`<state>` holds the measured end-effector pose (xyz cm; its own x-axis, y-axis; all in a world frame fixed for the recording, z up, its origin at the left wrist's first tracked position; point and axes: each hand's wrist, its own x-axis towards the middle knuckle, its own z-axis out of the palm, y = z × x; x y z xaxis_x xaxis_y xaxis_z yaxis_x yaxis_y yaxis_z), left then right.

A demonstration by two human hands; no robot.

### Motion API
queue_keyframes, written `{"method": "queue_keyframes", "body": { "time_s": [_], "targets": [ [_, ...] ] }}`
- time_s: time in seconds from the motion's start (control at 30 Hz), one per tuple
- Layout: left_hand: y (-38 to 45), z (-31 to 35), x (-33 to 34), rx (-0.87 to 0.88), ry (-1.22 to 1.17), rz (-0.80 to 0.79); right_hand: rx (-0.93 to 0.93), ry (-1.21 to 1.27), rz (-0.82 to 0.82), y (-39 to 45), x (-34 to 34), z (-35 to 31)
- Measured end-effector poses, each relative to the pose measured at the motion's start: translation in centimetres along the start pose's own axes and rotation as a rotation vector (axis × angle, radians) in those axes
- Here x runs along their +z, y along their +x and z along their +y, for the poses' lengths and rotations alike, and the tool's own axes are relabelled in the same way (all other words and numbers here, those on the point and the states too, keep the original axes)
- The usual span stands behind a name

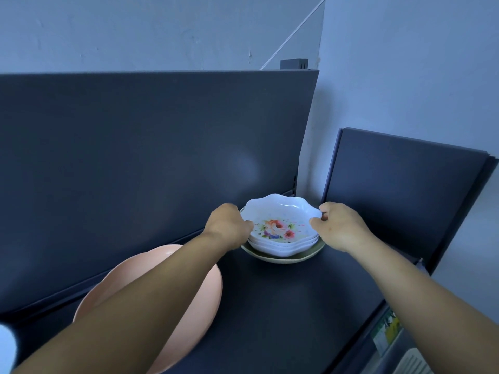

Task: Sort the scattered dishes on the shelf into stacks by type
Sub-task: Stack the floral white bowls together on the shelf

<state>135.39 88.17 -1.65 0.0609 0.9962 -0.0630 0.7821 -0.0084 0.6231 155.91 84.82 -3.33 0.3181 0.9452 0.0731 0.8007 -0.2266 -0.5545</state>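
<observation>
Head view, looking down on a dark shelf (283, 306) with a dark back panel (135, 157) behind it and a pale wall above. Near the back right corner of the shelf sits a stack of white floral bowls (282, 225) with scalloped rims; three or four rims can be counted, and the exact number is not certain. The top bowl shows a flower print on its inside. The stack rests inside a shallow green dish (283, 258), whose rim shows round the front and sides of the bowls. Left hand (228, 225) is at the left edge of the stack, fingers curled over the rim of the bowls. Right hand (339, 225) is at the right edge, thumb and fingers pinching the rim of the top bowl. Both hands grip the bowls from opposite sides. A large peach plate (199, 298) lies on the shelf to the near left, well apart from the stack and partly hidden under the left forearm. A white object (6, 346) shows at the lower left edge, too cropped to identify. A second dark panel (405, 190) stands to the right of the stack.
</observation>
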Motion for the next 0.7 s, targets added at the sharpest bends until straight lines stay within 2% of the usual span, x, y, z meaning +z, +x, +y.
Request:
{"method": "queue_keyframes", "body": {
  "time_s": [0.13,0.23,0.4,0.7],
  "targets": [
    [0.1,0.4,0.1,-0.002,0.054,-0.010,0.004,-0.126,0.019,-0.2,0.0,-0.3],
    [0.3,0.3,0.4,-0.024,0.001,-0.003,0.015,-0.142,0.019,-0.3,0.1,-0.5],
    [0.0,-0.5,0.8,-0.014,-0.193,0.039,0.046,0.144,0.066,-0.4,0.4,0.0],
    [-2.7,-1.7,-1.4,0.109,-0.460,0.207,-0.073,0.567,0.111,-2.1,0.3,-1.8]
  ]
}}
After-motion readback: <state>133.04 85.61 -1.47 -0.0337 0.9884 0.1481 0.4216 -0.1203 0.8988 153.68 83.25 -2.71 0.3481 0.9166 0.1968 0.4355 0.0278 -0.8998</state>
